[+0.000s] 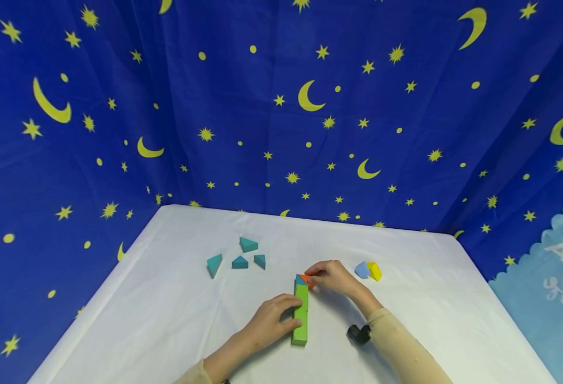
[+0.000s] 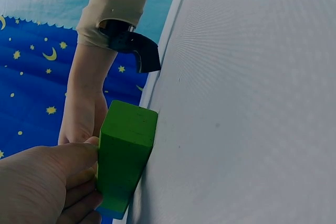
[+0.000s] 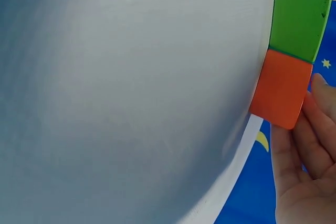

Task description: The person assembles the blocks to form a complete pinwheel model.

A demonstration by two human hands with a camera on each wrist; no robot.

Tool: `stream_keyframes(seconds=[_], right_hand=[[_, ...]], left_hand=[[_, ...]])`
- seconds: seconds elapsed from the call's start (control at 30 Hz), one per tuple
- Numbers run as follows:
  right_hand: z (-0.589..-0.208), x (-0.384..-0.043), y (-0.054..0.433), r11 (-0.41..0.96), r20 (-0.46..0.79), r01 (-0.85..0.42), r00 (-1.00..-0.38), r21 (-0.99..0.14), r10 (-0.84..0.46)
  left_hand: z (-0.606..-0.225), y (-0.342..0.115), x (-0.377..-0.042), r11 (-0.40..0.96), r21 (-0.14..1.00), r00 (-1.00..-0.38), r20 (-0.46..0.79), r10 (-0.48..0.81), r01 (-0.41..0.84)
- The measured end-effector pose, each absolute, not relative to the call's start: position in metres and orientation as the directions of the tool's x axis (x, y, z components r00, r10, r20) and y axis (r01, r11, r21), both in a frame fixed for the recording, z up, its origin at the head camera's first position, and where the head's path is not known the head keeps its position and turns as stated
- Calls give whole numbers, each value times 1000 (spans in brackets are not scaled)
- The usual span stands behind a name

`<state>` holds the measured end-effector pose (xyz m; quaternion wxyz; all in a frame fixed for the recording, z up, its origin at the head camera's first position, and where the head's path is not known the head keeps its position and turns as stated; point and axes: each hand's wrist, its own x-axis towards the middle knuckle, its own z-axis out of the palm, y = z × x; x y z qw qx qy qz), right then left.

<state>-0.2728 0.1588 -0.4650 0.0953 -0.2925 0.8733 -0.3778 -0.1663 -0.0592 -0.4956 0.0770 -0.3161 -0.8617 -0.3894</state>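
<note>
A row of green blocks (image 1: 300,328) lies lengthwise on the white table, with a seam partway along. At its far end sits a small blue-teal triangular block (image 1: 300,280). An orange triangular block (image 3: 282,90) stands against it, its flat face lined up with the green side in the right wrist view. My right hand (image 1: 336,277) pinches the orange block from its outer side. From the left, my left hand (image 1: 271,320) rests thumb and fingertips on the near part of the green row. The left wrist view shows the green block's end (image 2: 128,124) beside the thumb.
Several teal wedge blocks, among them one triangular block (image 1: 240,262), lie at the back left. To the right are a light blue block (image 1: 362,270) and a yellow block (image 1: 374,271). A black wrist device (image 1: 358,335) juts from the right sleeve. Starry blue curtains (image 1: 281,106) surround the table.
</note>
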Motion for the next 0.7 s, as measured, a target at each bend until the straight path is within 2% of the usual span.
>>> stream_keyframes(seconds=[0.13,0.3,0.53,0.7], right_hand=[[-460,-276,166,542,131,-484,-816,-687,-563],[-444,-281,191,582,250,-503,-852,-639,-461],[-437,-281,248,719,281,-366,-929,-591,-242],[-443,-278,276,750,284,-321,-941,-578,-184]], left_hand=[[-496,-59,-166,501,619,-789,382,481,605],[-497,-58,-166,493,616,-783,398,479,615],[-497,-58,-166,491,616,-782,406,473,616],[-497,-58,-166,492,621,-786,400,471,611]])
